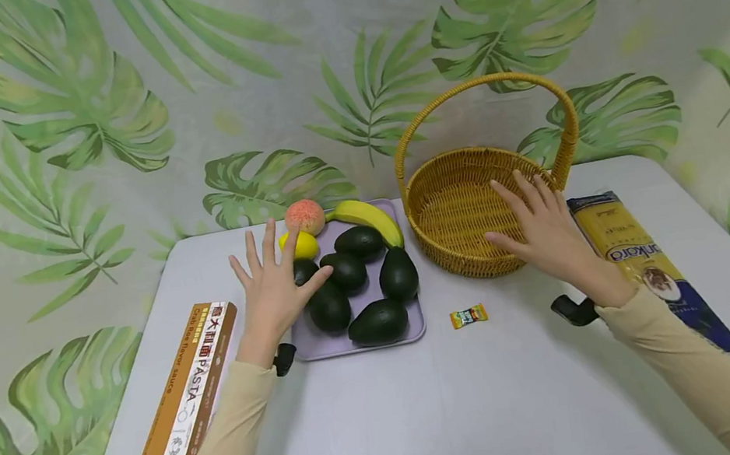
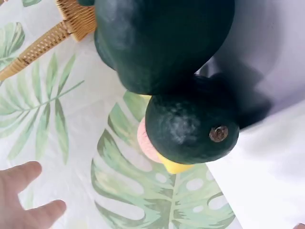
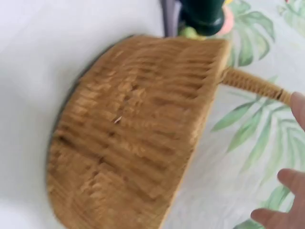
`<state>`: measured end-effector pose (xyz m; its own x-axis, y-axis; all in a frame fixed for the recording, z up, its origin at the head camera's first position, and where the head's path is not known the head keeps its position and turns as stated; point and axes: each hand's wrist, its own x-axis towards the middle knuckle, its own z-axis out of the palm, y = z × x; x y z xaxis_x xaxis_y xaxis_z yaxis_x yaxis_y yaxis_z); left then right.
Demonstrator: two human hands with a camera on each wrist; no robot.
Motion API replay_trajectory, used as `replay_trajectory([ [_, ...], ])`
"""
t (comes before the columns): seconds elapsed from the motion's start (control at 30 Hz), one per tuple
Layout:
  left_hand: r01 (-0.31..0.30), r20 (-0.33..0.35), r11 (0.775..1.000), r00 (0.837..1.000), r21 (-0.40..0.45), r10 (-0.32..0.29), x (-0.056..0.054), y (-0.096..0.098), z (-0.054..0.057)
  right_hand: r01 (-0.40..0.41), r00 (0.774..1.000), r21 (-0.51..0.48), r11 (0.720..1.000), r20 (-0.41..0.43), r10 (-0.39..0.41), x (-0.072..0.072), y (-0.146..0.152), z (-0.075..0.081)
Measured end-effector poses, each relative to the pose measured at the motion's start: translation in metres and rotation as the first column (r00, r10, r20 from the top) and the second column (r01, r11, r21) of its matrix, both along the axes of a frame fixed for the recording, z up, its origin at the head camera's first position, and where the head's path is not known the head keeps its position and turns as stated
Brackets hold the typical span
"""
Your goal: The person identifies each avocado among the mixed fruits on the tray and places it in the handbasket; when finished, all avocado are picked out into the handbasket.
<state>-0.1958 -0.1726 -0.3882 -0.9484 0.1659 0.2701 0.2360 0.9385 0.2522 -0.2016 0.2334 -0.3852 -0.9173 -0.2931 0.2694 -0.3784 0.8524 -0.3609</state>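
Observation:
My left hand [image 1: 274, 292] hovers with fingers spread over the left side of a lilac tray [image 1: 306, 351]. On that tray lie several dark green avocados [image 1: 378, 322], a banana [image 1: 367, 219], a yellow lemon [image 1: 306, 246] partly behind my fingers, and a pinkish peach [image 1: 304, 217]. An avocado [image 2: 190, 124] looms large in the left wrist view. My right hand [image 1: 546, 232], fingers also spread, is in front of the right side of a wicker basket [image 1: 453, 198] with a tall handle. Neither hand holds anything. The basket's woven side [image 3: 128, 133] fills much of the right wrist view.
A small wrapped candy [image 1: 468, 316] lies in front of the basket. To the left is a long brown-and-white pasta box [image 1: 182, 404]. A yellow-and-blue pasta packet [image 1: 655, 271] lies at the right, partly behind my sleeve. Leaf-patterned cloth [image 1: 247, 103] hangs behind the table.

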Motion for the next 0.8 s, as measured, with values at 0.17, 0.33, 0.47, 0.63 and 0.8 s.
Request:
replay_trajectory([
  [0.17, 0.045, -0.059, 0.998, 0.997, 0.045, -0.042, 0.01, -0.006, 0.009, -0.129, 0.991, -0.094, 0.987, 0.026, 0.132, 0.0, -0.018, 0.01],
  [0.33, 0.094, -0.036, 0.97, 0.995, 0.226, -0.088, 0.022, -0.014, 0.014, -0.276, 0.954, -0.207, 0.939, 0.059, 0.293, 0.002, -0.039, 0.015],
  [0.47, 0.084, 0.063, 0.877, 0.99, 0.473, -0.129, 0.035, -0.022, 0.009, -0.405, 0.891, -0.286, 0.868, 0.091, 0.445, 0.002, -0.058, 0.015],
  [0.63, 0.042, 0.115, 0.651, 0.973, 0.758, -0.197, 0.051, -0.031, -0.01, -0.521, 0.761, -0.415, 0.746, 0.169, 0.626, -0.002, -0.081, 0.012],
  [0.8, -0.089, 0.198, 0.453, 0.96, 0.887, -0.199, 0.066, -0.038, -0.043, -0.58, 0.586, -0.519, 0.629, 0.27, 0.764, -0.01, -0.102, 0.007],
])
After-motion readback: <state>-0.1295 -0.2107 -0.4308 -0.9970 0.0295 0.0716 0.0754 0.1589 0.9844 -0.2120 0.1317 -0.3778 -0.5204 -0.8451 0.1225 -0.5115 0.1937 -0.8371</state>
